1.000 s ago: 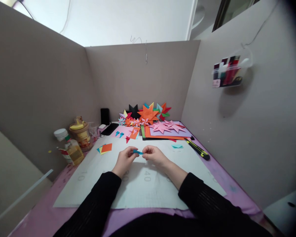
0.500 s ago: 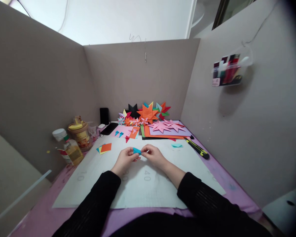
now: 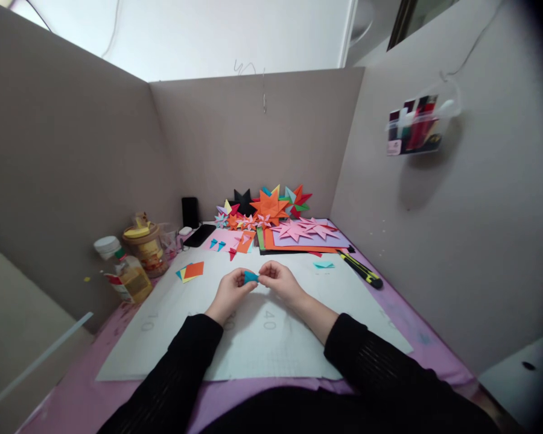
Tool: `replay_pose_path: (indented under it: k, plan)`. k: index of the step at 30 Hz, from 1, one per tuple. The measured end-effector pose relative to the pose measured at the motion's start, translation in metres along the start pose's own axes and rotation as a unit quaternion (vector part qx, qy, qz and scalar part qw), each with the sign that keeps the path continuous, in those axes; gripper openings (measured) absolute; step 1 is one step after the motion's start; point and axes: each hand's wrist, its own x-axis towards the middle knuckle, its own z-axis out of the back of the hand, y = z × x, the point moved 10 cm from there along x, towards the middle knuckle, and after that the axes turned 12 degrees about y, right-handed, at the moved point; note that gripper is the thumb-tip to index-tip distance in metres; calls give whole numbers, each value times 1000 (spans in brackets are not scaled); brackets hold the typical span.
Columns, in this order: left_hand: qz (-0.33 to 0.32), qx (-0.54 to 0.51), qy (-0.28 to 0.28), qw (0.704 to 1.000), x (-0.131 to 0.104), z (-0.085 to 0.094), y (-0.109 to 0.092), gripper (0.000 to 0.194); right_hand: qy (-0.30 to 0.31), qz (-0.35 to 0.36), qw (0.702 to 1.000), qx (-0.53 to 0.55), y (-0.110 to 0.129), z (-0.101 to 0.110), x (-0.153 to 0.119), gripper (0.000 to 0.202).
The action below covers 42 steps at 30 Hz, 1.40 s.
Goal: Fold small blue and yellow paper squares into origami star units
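Observation:
A small piece of folded blue paper (image 3: 250, 276) is held between my two hands above the white sheet (image 3: 271, 355). My left hand (image 3: 230, 292) pinches its left side between thumb and fingers. At its right tip, the thumb and fingertips of my right hand (image 3: 281, 282) are closed on the paper. Beyond my hands lie small folded blue pieces (image 3: 221, 245) and a red one (image 3: 232, 254). Loose orange, yellow and blue squares (image 3: 193, 270) overlap to the left. A folded turquoise paper (image 3: 324, 264) rests to the right.
Folded paper stars (image 3: 269, 206) stand along the back panel, beside stacked coloured sheets (image 3: 308, 249). A yellow-black utility knife (image 3: 361, 270) lies at the right edge. On the left are a glue bottle (image 3: 134, 280), a tub (image 3: 145, 247) and a black phone (image 3: 200, 235).
Both hands stay at nearly the same place with the blue paper. The fingers of my right hand have shifted slightly at its tip. The whole view has moved a little.

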Motion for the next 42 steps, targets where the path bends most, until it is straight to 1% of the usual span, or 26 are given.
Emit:
replay_pose_path:
  k: [6, 8, 11, 13, 16, 20, 24, 27, 29, 31, 33, 35, 37, 40, 42]
  plan:
    - [0, 39, -26, 999, -1, 5, 1, 20, -5, 10, 998, -60, 9, -2, -2, 8]
    - [-7, 44, -43, 998, -3, 9, -1, 20, -13, 20, 994, -104, 16, -1, -4, 6]
    - [-22, 55, -58, 997, -4, 13, -7, 20, -25, 58, 982, -180, 31, 0, -7, 2]
    - [-25, 60, -61, 996, -5, 14, -9, 19, -26, 86, 974, -209, 39, -1, -9, 2]
    - [-20, 46, -57, 997, -4, 13, -7, 20, -22, 109, 967, -230, 45, -3, -11, 3]
    - [-10, 3, -40, 999, -3, 9, -2, 21, -16, 121, 954, -273, 49, -6, -12, 6]
    - [-14, -1, -44, 999, -3, 9, -4, 21, -14, 123, 945, -302, 49, -7, -12, 5]
    - [-30, 17, -64, 997, -6, 14, -10, 19, -33, 105, 954, -278, 46, 0, -11, 6]
    - [-41, 38, -77, 995, -7, 17, -14, 17, -45, 80, 971, -222, 41, 8, -10, 6]
    - [-49, 61, -83, 993, -9, 18, -17, 16, -41, 53, 983, -169, 35, 12, -8, 8]
    - [-55, 82, -77, 992, -9, 17, -18, 17, -21, 39, 986, -159, 34, 12, -6, 12]
    - [-57, 100, -64, 991, -8, 15, -19, 18, 7, 31, 983, -182, 34, 8, -5, 13]
    - [-56, 108, -46, 991, -7, 11, -18, 18, 38, 8, 980, -195, 30, 4, -4, 13]
    - [-55, 94, -13, 994, -4, 6, -17, 19, 87, -60, 979, -173, 11, -3, -3, 15]
    - [-53, 83, 9, 995, -3, 3, -16, 24, 116, -97, 977, -154, 0, -8, -3, 17]
